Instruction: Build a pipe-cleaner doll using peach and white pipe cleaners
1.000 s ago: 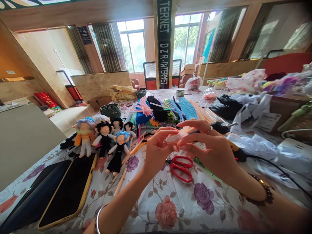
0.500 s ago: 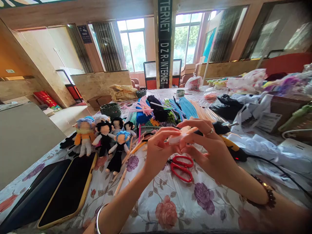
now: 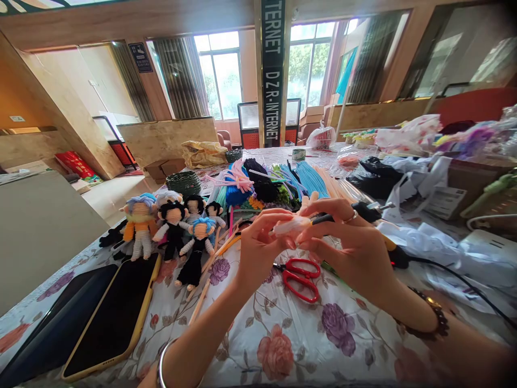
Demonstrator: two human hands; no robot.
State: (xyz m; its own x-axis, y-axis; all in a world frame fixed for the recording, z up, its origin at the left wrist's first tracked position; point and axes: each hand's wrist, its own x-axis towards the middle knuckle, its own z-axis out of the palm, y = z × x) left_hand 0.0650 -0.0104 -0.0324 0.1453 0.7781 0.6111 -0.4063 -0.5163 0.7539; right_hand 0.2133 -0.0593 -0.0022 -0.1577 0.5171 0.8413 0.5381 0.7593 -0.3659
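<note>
Above the flowered tablecloth both my hands meet around a small pale pink and white pipe-cleaner piece. My left hand pinches its left end with thumb and fingertips. My right hand, with a ring on one finger, is closed on its right end, where a thin dark stem sticks out. A peach-coloured bit of the piece shows just above my right fingers. Red-handled scissors lie on the cloth directly under my hands.
Several small yarn dolls lie to the left. A yellow-cased phone and a dark tablet lie at the near left. Bundles of coloured pipe cleaners and a green basket lie behind. A black-and-yellow glue gun and plastic bags fill the right.
My hands have stayed together on the piece, shifting slightly and turning it between the fingers. The dark stem shows again by my right fingers.
</note>
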